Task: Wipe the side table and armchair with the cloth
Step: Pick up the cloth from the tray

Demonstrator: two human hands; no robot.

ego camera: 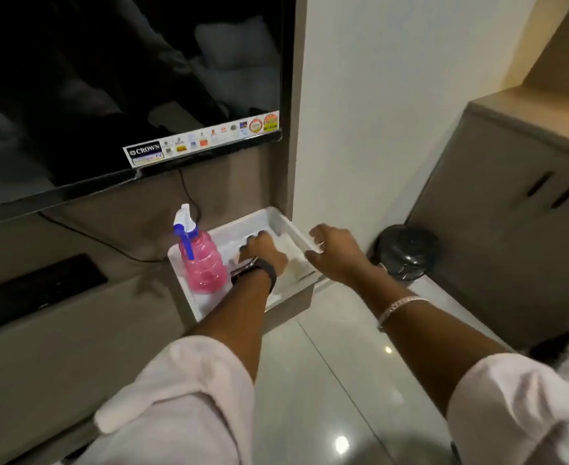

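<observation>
Left hand (259, 248) grip on cloth (288, 251) in tray (296, 226), spray bottle (199, 260) beside

Two hands (263, 246) (335, 253), one pink spray bottle (202, 260), one white tray (276, 219), one television (125, 95), one black bin (407, 251).

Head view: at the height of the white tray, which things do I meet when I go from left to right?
Black slot in the cabinet → pink spray bottle → left hand inside the white tray → right hand at its right rim → black round bin → grey cupboard.
</observation>
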